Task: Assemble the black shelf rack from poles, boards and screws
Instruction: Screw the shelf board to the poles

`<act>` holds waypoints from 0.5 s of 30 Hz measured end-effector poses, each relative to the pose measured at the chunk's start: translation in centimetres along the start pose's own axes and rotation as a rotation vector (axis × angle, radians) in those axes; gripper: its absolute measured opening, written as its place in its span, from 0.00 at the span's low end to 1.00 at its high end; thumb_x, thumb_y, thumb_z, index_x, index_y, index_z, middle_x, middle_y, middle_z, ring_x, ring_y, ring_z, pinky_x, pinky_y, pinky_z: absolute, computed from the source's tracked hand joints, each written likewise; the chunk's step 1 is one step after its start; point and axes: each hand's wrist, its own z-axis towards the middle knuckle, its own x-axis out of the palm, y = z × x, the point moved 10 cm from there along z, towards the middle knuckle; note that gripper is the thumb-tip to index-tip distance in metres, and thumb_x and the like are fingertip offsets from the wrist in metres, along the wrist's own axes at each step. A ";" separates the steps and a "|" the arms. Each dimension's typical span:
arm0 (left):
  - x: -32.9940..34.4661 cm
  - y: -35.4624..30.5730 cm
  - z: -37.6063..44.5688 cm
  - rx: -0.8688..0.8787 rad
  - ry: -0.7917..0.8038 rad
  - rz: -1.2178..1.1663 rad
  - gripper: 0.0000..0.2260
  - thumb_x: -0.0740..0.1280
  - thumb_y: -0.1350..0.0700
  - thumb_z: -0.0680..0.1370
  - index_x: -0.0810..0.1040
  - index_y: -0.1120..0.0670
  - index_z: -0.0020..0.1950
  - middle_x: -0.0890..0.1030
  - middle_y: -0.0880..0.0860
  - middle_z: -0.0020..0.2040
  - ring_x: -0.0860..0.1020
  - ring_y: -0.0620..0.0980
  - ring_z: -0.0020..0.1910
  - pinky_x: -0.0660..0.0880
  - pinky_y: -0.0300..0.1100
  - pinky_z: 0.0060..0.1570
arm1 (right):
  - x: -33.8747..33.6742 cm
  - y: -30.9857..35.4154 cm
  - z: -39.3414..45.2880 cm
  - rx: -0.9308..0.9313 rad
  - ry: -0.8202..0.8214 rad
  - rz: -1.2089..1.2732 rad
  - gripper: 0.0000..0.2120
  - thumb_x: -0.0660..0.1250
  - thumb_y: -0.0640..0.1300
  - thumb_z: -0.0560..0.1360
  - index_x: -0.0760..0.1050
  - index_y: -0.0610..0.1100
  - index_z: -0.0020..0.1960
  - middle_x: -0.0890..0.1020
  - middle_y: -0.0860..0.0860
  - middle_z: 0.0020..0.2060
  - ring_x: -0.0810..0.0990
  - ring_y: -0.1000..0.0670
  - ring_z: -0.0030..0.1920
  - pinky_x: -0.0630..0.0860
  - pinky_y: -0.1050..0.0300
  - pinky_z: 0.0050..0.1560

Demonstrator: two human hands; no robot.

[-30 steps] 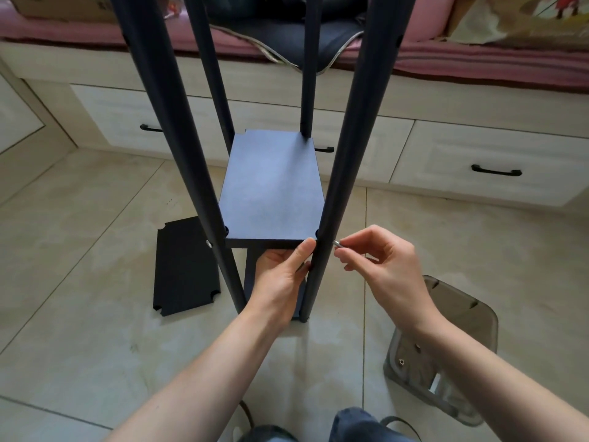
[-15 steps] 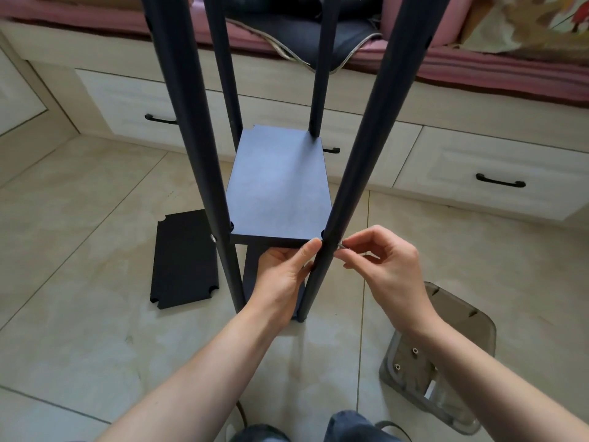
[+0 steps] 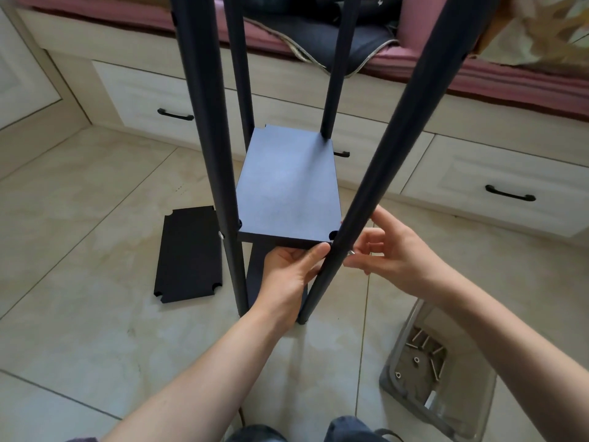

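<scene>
Screw going in at the near-right pole [image 3: 357,218]

Your left hand [image 3: 287,272] grips the shelf board [image 3: 287,186] from under its front edge — right hand [image 3: 392,250] pinches the screw [image 3: 351,252] against the pole, other fingers loose.

The poles [image 3: 366,199] looked like metal tubes with a smooth, dark, faintly satin coat. The shelf board [image 3: 288,186] between them was matt and finely grained, catching a dull bluish sheen, while the spare board [image 3: 188,253] flat on the floor read flat black with no shine. The floor [image 3: 79,218] was glossy beige tile with marbled veining. The tray [image 3: 439,378] was clear smoky plastic, holding bright metal screws [image 3: 427,349]. The drawer fronts [image 3: 497,186] showed pale wood grain with black handles.
</scene>
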 end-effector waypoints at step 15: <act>-0.4 -0.1 0.4 -0.010 0.020 0.002 0.10 0.72 0.53 0.73 0.85 0.57 0.51 0.85 0.61 0.53 0.84 0.59 0.56 0.79 0.56 0.59 | 0.4 1.3 -0.4 -0.026 0.024 -0.133 0.25 0.72 0.50 0.69 0.70 0.64 0.62 0.80 0.46 0.39 0.80 0.46 0.38 0.82 0.52 0.46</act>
